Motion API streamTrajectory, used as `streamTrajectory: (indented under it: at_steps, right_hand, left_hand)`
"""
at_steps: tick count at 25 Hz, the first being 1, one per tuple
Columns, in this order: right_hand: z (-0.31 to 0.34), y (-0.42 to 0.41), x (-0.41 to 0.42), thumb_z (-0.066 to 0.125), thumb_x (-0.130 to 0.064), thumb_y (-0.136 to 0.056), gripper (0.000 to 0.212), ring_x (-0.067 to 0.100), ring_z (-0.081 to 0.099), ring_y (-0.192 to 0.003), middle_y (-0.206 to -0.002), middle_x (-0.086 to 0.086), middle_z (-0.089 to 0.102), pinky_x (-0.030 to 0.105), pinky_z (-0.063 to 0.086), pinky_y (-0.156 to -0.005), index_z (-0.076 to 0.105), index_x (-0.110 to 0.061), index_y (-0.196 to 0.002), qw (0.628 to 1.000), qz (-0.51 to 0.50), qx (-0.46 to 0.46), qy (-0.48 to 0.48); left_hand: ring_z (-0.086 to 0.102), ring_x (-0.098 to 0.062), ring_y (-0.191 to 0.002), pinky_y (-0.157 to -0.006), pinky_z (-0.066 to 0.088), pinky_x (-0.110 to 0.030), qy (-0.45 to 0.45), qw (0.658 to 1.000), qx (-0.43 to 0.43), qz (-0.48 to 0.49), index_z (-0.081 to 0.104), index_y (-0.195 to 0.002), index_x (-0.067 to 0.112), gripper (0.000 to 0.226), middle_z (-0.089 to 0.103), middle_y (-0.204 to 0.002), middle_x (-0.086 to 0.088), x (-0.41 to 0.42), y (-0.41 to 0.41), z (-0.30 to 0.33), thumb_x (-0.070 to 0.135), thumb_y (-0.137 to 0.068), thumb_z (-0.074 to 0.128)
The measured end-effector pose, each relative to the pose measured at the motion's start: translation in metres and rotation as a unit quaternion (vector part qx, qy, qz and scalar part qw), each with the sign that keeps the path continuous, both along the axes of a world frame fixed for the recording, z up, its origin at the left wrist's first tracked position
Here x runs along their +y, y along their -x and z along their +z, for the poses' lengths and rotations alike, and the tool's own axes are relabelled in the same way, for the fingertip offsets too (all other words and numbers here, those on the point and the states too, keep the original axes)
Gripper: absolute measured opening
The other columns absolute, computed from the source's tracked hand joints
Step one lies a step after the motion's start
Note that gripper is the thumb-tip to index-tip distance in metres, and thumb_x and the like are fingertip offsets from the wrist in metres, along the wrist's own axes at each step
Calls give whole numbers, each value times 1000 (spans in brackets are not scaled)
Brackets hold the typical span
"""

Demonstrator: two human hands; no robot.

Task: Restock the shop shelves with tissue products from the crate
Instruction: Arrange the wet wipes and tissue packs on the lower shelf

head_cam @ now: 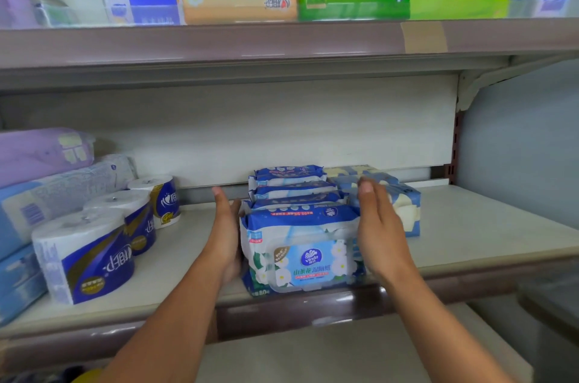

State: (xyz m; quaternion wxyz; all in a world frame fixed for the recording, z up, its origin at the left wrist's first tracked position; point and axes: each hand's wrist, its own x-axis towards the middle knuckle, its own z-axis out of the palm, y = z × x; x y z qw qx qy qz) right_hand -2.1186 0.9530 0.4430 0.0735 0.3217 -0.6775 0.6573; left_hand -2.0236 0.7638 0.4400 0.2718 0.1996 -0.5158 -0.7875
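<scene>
A row of several blue and white wet-wipe packs (300, 235) stands upright on the middle shelf (488, 226), one behind the other, the front one at the shelf's front edge. My left hand (226, 232) lies flat against the left side of the row with straight fingers. My right hand (380, 226) is held flat along the right side of the row, fingers straight. Whether it touches the packs I cannot tell. Behind my right hand lies a blue and cream tissue pack (404, 204). The crate is out of view.
Three blue-wrapped toilet rolls (91, 254) stand in a line left of my hands, with stacked purple and blue tissue packs (47, 175) beyond. The upper shelf (282, 41) carries orange and green tissue boxes. Bare shelf surface extends to the right.
</scene>
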Motion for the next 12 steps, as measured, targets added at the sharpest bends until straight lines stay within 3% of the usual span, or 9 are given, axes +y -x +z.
streamTrajectory:
  at_steps: [2,4,6,8,12]
  right_hand:
    - [-14,1,2,23,-49,-100,37,-24,47,-101,-112,-25,53,-8,28,-79,50,-33,-121,998,49,-47,-11]
    - [-18,1,1,17,-59,-94,52,-16,49,-107,-120,-20,55,7,34,-98,50,-34,-125,994,88,-60,-32]
    - [-15,1,1,14,-64,-89,66,-1,47,-119,-130,-13,52,20,32,-104,43,-32,-139,989,108,-78,-59]
    - [-10,0,2,13,-64,-90,62,-1,52,-110,-128,-11,54,14,37,-93,41,-36,-137,984,126,-98,-80]
    - [-4,-3,4,11,-59,-95,39,-17,55,-78,-104,-15,62,3,40,-63,44,-44,-109,977,149,-114,-102]
  left_hand:
    - [60,-30,-117,-99,46,-50,-13,1000,22,12,31,-147,32,84,53,-142,-2,10,-10,4,82,-82,13]
    - [69,-27,-98,-89,50,-45,14,999,24,30,51,-122,26,74,69,-116,-2,26,-16,9,77,-85,13]
    - [73,-21,-71,-76,52,-40,47,998,6,41,56,-91,26,64,76,-84,-4,45,-20,12,72,-89,11]
    - [72,-20,-63,-74,52,-39,73,997,-5,40,57,-86,27,64,75,-72,-3,56,-20,14,70,-90,10]
    - [73,-22,-67,-77,54,-39,97,994,-13,47,62,-92,26,69,76,-79,-7,57,-17,15,73,-89,11]
